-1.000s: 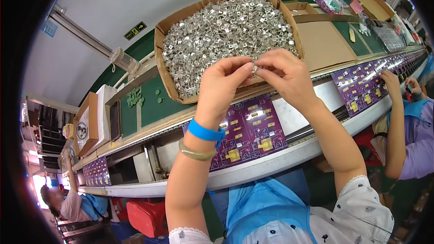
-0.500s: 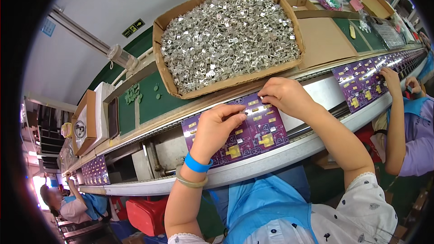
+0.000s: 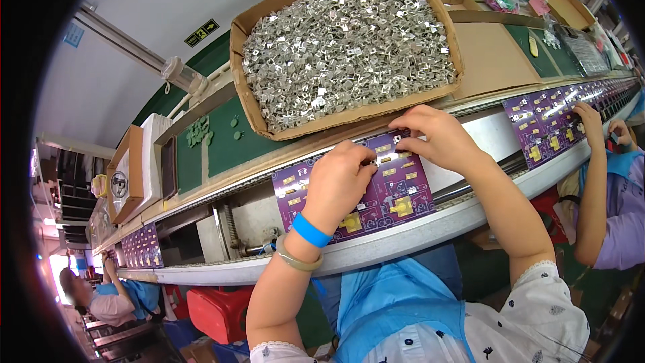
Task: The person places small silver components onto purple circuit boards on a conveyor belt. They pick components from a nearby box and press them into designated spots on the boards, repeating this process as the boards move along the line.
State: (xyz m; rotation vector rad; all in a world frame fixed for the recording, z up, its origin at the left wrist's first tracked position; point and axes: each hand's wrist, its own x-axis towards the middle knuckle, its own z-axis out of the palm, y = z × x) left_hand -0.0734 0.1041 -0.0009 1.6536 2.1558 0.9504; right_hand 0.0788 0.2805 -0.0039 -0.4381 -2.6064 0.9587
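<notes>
A purple circuit board (image 3: 377, 219) with yellow and white patches lies on the conveyor in front of me. My left hand (image 3: 341, 178) is over its middle, thumb and forefinger pinched close to the surface. Whatever is between those fingertips is too small to make out. At the board's far right edge, my right hand (image 3: 440, 140) has thumb and forefinger bent around a tiny part that looks like a metal clip. Just beyond the hands, a large cardboard box (image 3: 253, 109) holds a heap of small silvery metal clips (image 3: 349, 54).
Metal conveyor rails (image 3: 376, 236) run left to right. Another purple board (image 3: 537, 124) lies to the right, under a co-worker's hand (image 3: 590, 121); a further board (image 3: 141, 247) is far left. Green discs (image 3: 198, 132) lie on the bench. A red stool (image 3: 216, 312) stands below.
My left hand has shifted right and slightly up across the board. My right hand has moved slightly right and up, its fingers now at the board's far edge. The view has shifted a little.
</notes>
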